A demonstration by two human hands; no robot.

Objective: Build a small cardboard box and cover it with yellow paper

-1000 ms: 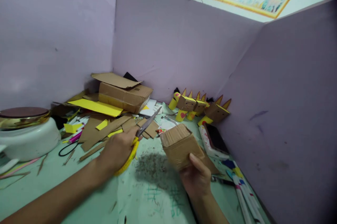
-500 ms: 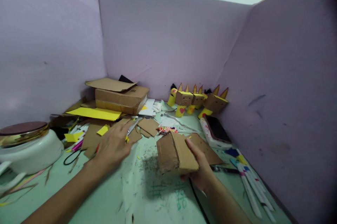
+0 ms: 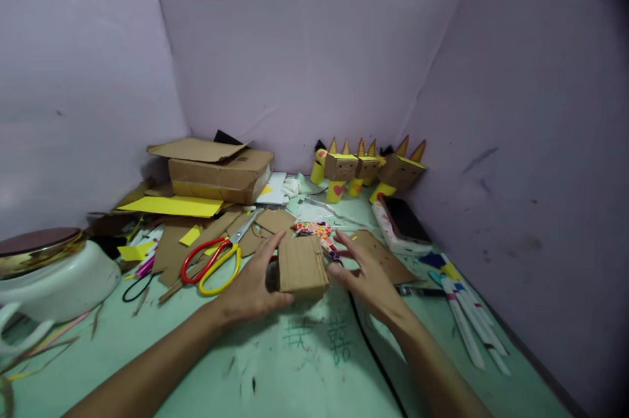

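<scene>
A small brown cardboard box (image 3: 302, 264) rests on the green tabletop between my two hands. Along its left side curves my left hand (image 3: 253, 287), fingers reaching to the back corner and thumb near the front corner; a dark gap shows between palm and box. My right hand (image 3: 366, 277) is at the box's right side, open, with thumb and fingers spread. Scissors (image 3: 230, 247) with one red and one yellow handle lie left of my left hand on cardboard scraps (image 3: 171, 244). Behind the box is a colourful patterned item (image 3: 314, 229), partly hidden.
Cardboard figures (image 3: 341, 169) with yellow horns stand at the back right. A phone (image 3: 405, 220) lies on a white box, with markers (image 3: 462, 323) nearby. A larger carton (image 3: 216, 179) and yellow sheet (image 3: 171, 206) are back left, a white pot (image 3: 59, 280) far left. Purple panels (image 3: 304, 57) enclose the table.
The box, held up in my right hand before, is now lower on the table. My left hand has come from the scissors to the box's left side. The view has tilted down.
</scene>
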